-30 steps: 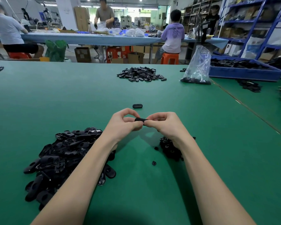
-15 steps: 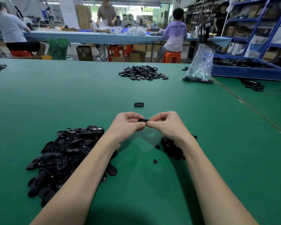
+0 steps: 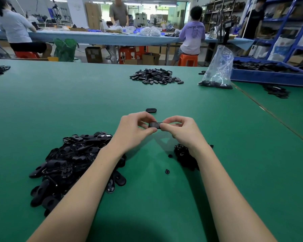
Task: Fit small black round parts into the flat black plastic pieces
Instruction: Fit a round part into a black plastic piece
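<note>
Both my hands hold one flat black plastic piece above the green table. My left hand pinches its left end and my right hand pinches its right end. A big heap of flat black pieces lies under my left forearm. Under my right wrist sits a small heap of black round parts, with two loose round parts beside it. One flat piece lies alone just beyond my hands.
Another pile of black pieces lies at the far middle of the table. A clear plastic bag with black parts stands at the far right, next to a blue tray. Several people work at a blue table behind.
My hands stay together on the same piece, which has turned so more of its flat face shows between my fingers. The camera has tilted slightly.
</note>
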`<state>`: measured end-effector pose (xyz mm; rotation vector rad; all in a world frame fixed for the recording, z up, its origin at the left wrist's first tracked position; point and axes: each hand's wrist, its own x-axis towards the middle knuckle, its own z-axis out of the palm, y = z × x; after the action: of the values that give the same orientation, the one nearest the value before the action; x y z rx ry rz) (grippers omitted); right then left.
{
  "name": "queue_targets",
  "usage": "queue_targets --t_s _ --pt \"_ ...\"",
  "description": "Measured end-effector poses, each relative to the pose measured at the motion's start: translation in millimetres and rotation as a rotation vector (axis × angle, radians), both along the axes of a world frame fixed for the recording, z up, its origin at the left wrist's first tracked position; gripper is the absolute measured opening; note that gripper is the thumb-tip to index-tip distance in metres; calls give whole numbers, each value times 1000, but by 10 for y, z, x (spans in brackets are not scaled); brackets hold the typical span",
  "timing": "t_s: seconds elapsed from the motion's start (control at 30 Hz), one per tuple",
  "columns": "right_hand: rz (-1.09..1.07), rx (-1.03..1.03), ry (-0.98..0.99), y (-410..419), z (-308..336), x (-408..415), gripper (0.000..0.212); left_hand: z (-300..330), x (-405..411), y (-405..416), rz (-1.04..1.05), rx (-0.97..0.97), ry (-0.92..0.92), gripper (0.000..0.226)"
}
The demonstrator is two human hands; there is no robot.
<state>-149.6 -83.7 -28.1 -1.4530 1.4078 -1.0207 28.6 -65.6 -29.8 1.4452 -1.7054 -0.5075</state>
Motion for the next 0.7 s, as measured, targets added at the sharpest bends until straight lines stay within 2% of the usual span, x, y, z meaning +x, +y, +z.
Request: queue_targets --t_s 0.13,0.4,0.47,0.6,0.7 --pt "-24 -9 26 -12 5 -36 9 -57 6 -283 107 -52 -90 16" --pt "51 24 71 -19 -75 -70 8 -156 -117 -1089 340 199 -149 17" --pt "57 21 66 -31 -86 -70 9 -175 -117 -1165 363 212 -172 17" --pt "78 18 80 -44 -101 -58 9 -190 -78 -1142 353 188 -166 32" --pt "91 14 109 -47 -90 -45 9 -158 -7 -907 298 114 -86 26"
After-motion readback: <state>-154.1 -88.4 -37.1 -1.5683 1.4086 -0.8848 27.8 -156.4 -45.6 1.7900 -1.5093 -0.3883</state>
